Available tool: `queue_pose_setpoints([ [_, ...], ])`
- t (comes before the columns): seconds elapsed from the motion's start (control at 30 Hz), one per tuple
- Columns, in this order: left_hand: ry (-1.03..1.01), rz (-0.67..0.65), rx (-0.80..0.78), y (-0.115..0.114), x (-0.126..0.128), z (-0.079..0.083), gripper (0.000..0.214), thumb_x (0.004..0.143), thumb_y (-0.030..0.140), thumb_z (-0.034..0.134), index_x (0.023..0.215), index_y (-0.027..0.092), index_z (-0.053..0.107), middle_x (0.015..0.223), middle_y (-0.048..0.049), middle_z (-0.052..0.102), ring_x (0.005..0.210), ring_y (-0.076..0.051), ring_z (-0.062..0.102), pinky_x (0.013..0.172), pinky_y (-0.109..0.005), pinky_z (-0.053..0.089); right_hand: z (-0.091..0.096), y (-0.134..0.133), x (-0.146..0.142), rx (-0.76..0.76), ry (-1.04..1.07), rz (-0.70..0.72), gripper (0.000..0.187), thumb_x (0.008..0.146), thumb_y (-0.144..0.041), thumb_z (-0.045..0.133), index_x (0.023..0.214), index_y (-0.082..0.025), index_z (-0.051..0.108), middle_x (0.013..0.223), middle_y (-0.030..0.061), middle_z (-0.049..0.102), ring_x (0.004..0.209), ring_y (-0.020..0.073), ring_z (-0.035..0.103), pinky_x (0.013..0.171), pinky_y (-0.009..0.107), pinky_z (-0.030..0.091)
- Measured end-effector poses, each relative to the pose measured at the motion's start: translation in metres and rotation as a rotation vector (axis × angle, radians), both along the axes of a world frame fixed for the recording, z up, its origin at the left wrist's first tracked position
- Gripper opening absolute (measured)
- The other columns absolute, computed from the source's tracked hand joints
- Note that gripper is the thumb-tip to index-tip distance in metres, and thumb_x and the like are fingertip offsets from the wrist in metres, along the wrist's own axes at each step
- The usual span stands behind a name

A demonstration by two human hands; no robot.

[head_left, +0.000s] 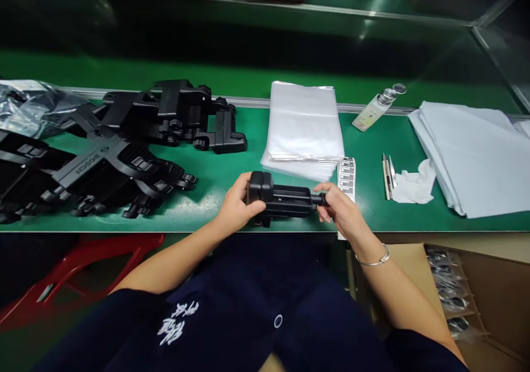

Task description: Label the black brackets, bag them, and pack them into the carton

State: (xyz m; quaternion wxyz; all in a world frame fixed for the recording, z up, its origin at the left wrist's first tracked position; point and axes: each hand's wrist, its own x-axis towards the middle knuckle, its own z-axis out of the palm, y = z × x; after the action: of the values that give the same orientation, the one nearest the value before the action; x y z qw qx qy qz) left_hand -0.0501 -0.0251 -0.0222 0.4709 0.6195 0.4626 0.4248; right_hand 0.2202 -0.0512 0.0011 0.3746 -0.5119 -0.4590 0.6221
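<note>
A black plastic part (284, 200) lies across the near edge of the green worktable (232, 179). My left hand (237, 205) is wrapped around its thick left end. My right hand (340, 209) pinches the narrow knob at its right end, fingers closed. Just behind my right hand lies a white strip of labels (346, 176). A stack of clear plastic bags (304, 127) sits beyond the part.
Several black plastic parts (120, 151) are heaped on the left of the table, beside a crumpled plastic bag (28, 107). To the right lie a small bottle (377, 107), tweezers (387, 174), a white cloth (414, 184) and white sheets (472, 151). A cardboard box (476, 300) stands below right.
</note>
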Motion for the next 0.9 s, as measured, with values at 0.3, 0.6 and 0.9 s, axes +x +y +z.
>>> queue_pose_setpoints([
  [0.3,-0.319,0.161,-0.337,0.007,0.039,-0.011,0.068,0.076,0.072,0.063,0.119,0.02,0.057,0.126,-0.0104,0.064,0.121,-0.027,0.057,0.104,-0.038,0.044,-0.013,0.002,-0.004,0.063,-0.022,-0.11,0.04,0.076,-0.057,0.072,0.083,-0.024,0.05,0.076,-0.0024,0.059,0.063,0.0134,0.057,0.059,0.028,0.053],
  [0.6,-0.439,0.213,-0.441,0.014,0.047,-0.021,0.054,0.082,0.065,0.063,0.105,0.017,0.066,0.113,-0.0074,0.071,0.117,-0.025,0.061,0.105,-0.036,0.045,-0.016,0.009,0.004,0.295,-0.482,-0.184,0.048,0.084,-0.068,0.058,0.07,-0.022,0.054,0.063,0.0002,0.058,0.058,0.016,0.052,0.055,0.029,0.044],
  [0.9,-0.808,0.459,-0.746,0.044,0.027,-0.015,0.042,0.093,0.057,0.051,0.091,0.018,0.065,0.071,-0.0025,0.069,0.066,-0.019,0.066,0.072,-0.035,0.058,-0.011,-0.014,-0.043,0.825,-0.657,0.377,0.049,0.101,-0.055,0.039,0.128,-0.024,0.064,0.086,0.0079,0.067,0.076,0.0219,0.063,0.065,0.033,0.051],
])
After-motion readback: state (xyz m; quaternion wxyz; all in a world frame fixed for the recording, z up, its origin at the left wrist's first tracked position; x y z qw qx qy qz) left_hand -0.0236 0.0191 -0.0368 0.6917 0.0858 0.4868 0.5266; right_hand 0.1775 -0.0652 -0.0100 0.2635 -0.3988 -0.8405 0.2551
